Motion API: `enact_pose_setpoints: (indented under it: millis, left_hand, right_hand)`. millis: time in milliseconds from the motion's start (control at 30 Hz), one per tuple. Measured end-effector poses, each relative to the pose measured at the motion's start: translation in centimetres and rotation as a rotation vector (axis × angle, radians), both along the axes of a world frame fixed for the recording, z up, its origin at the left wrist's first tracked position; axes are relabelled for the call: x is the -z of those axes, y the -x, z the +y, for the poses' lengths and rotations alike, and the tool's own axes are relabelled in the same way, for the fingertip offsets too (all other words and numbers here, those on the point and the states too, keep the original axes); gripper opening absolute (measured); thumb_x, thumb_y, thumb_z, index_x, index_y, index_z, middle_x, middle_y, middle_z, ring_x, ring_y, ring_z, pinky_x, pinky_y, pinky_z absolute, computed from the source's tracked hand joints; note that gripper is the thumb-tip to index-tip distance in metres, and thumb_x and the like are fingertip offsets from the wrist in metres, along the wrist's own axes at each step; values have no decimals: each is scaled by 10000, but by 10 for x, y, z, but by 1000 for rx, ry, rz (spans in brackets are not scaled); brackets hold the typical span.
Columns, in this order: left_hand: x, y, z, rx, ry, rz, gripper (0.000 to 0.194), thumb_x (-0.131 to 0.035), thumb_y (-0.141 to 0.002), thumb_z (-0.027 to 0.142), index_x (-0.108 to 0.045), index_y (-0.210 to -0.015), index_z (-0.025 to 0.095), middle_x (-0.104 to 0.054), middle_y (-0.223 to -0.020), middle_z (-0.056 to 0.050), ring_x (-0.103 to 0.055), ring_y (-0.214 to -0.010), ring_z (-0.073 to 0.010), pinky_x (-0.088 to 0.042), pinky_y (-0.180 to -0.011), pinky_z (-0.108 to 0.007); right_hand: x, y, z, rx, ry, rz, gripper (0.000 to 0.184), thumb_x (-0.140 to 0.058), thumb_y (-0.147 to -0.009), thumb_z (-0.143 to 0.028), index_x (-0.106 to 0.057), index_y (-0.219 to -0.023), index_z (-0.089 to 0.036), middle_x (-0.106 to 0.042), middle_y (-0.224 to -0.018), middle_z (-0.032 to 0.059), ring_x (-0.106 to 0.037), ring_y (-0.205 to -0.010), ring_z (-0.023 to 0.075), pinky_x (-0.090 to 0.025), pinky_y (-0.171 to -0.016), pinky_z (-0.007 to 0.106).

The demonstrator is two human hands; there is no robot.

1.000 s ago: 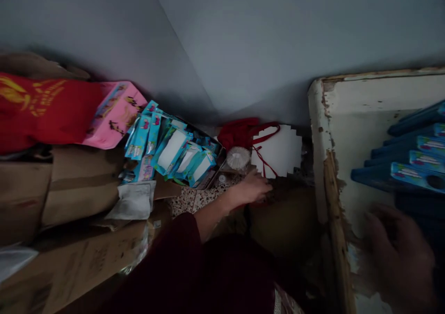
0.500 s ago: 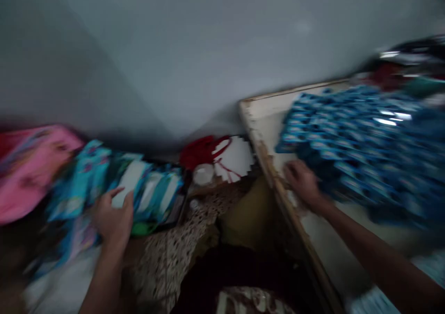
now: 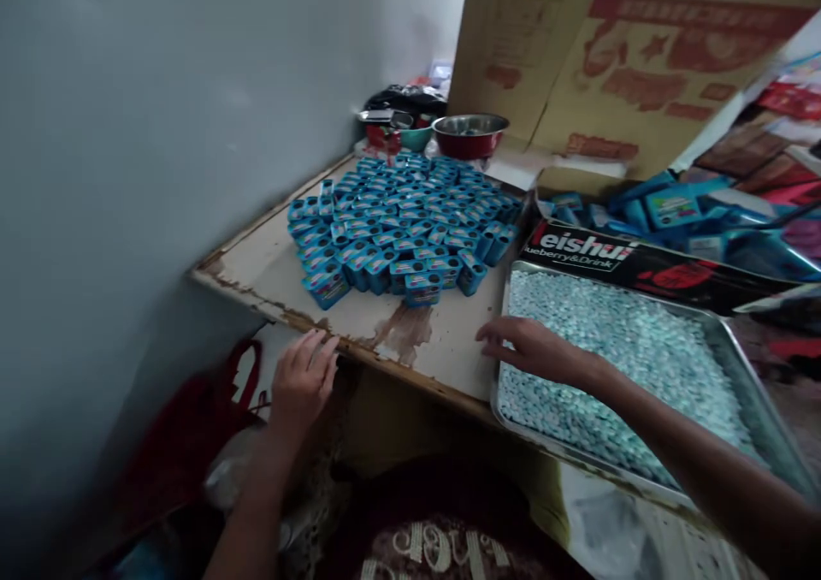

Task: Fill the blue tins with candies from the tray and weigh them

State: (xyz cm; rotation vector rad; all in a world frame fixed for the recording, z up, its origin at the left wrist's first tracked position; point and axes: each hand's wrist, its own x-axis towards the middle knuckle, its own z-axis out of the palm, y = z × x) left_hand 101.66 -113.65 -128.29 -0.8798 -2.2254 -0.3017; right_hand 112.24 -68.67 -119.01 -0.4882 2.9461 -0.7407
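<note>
My left hand (image 3: 304,375) is at the front edge of the white table (image 3: 275,255), fingers stretched out and nothing visible in them. Over the left rim of a metal tray (image 3: 757,375) hovers my right hand (image 3: 522,345), its fingers loosely extended, also with nothing visible in it. Small pale turquoise pieces (image 3: 590,332), like tablets or candies, fill much of that tray. Beyond both hands, a large cluster of small blue boxes (image 3: 410,229) stands upright, packed closely; dark round openings show on top of many.
Behind the tray sits a black-printed carton (image 3: 641,259) holding blue packs (image 3: 673,208). A red metal bowl (image 3: 470,135) stands at the back, before tall cardboard (image 3: 616,67). A wall (image 3: 128,135) borders the left; a red bag (image 3: 186,426) lies below the table.
The view has swung to the right. My left hand has left the turquoise packs on the left and is at the table edge; my right hand has moved from beside the blue boxes to the tray.
</note>
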Motion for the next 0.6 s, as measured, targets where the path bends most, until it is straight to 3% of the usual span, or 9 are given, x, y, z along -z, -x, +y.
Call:
enact_pose_setpoints:
  millis: [133, 233, 400, 500, 600]
  left_hand:
    - [4, 13, 25, 76, 25, -36, 350, -663, -1015, 132, -717, -1355, 192, -754, -1381, -168, -672, -1399, -344, -504, -1246, -556]
    - [-4, 22, 44, 103, 66, -74, 409, -661, -1019, 134, -709, -1417, 215, -747, -1428, -163, -651, -1448, -341, -486, -1272, -578]
    - [-27, 26, 72, 100, 78, -10, 323, -666, -1027, 148, -744, -1334, 209, -773, -1385, -135, -690, -1381, -320, -490, -1269, -562]
    - [-34, 17, 80, 87, 73, 23, 260, -660, -1029, 135, -766, -1256, 201, -799, -1296, -125, -716, -1312, -308, -506, -1238, -535]
    - [-31, 9, 77, 79, 94, 4, 228, -646, -1033, 120, -776, -1203, 197, -807, -1230, -125, -717, -1275, -308, -507, -1210, -532]
  right_hand:
    - [11, -69, 60, 347, -21, 78, 343, -571, -1082, -521, -830, -1162, -310, -836, -1103, 95, -796, -931, 266, -631, -789, 377]
    - [18, -101, 97, 510, -136, 198, 363, -553, -1065, -548, -832, -1153, -333, -835, -1104, 116, -797, -980, 318, -641, -798, 448]
    - [15, -105, 132, 471, -372, 412, 302, -559, -1060, -486, -812, -1079, -324, -835, -1098, 100, -761, -998, 341, -604, -864, 503]
    - [-2, -92, 128, 404, -418, 480, 333, -510, -1085, -441, -808, -1012, -310, -835, -1024, 109, -752, -925, 324, -587, -810, 464]
    - [-20, -76, 113, 374, -366, 470, 357, -510, -1083, -420, -813, -939, -300, -828, -933, 117, -762, -860, 299, -590, -776, 431]
